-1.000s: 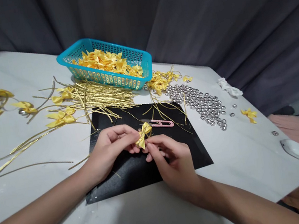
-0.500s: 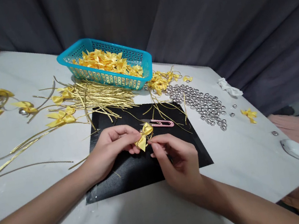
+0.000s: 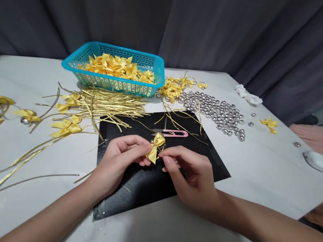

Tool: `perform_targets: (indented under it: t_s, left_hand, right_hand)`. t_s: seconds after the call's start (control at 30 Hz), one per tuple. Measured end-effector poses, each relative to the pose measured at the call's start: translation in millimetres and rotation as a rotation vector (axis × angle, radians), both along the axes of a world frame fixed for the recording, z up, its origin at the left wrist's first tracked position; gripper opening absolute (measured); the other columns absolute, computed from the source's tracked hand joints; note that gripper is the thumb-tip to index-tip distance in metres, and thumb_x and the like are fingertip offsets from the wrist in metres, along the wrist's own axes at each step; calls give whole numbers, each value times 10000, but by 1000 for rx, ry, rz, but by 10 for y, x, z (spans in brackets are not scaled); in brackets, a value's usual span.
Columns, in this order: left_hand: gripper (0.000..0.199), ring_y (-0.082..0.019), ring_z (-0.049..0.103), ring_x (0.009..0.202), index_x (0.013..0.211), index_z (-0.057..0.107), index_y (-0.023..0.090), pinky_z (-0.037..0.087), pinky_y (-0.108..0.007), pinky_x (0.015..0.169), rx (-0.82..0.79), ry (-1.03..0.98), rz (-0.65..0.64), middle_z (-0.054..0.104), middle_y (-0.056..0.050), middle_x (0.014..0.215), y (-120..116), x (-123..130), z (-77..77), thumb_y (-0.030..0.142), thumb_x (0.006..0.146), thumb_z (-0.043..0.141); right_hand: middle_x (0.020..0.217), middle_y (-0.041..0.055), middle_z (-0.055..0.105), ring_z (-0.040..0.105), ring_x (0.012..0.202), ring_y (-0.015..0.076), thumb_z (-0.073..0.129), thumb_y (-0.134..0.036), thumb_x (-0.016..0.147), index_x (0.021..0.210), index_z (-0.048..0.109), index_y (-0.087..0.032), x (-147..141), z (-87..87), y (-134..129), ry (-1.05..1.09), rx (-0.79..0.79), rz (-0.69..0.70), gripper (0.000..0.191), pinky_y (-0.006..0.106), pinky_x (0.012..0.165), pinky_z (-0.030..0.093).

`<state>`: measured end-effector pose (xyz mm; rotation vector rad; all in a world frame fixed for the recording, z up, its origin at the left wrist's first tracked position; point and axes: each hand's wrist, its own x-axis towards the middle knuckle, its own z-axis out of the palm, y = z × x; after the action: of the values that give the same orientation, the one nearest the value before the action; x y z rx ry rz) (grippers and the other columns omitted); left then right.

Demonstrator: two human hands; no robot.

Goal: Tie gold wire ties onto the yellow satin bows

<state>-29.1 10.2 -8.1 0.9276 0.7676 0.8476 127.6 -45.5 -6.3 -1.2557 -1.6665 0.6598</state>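
Over the black mat, my left hand pinches a yellow ribbon bow by its left side. My right hand is closed at the bow's lower right, its thumb and index finger together on what looks like a thin gold cord end, too small to make out well. Just beyond the bow lie pink-handled thread snips, their blades pointing left. Gold cords are heaped behind the mat.
A blue basket of yellow bows stands at the back. Silver bells or beads spread to the right, near a white ribbon piece. Finished-looking bows with cords lie left. A white rounded object sits at the right edge.
My right hand has shifted very slightly left at the bow. My left hand keeps its pinch, and the bow has barely moved.
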Motion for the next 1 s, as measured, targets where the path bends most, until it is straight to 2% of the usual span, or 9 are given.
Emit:
perform_targets:
  t_s: [0.37,0.77,1.0]
  left_hand:
    - [104,-67,548,501,623,680,157,428,-152,503,2,44,7,630,23,534,-10,-1,10,225,703,679]
    - [101,-59,551,511,636,673,155,430,-136,506,1,38,-2,633,27,554,-7,-3,-7,219,714,683]
    - [85,-62,538,482,621,659,156,432,-147,489,-7,70,12,626,29,528,0,6,-16,203,685,690]
  right_hand:
    - [710,22,591,544,583,100,498,-140,845,864,612,-156,7,-31,-27,16,-47,-5,117,226,556,503]
    - [626,4,570,540,521,89,493,-152,846,841,606,-150,-17,4,-2,3,-27,-18,113,200,488,451]
    - [598,4,559,538,513,94,491,-186,848,822,595,-143,-52,22,-5,76,-124,-8,115,198,470,448]
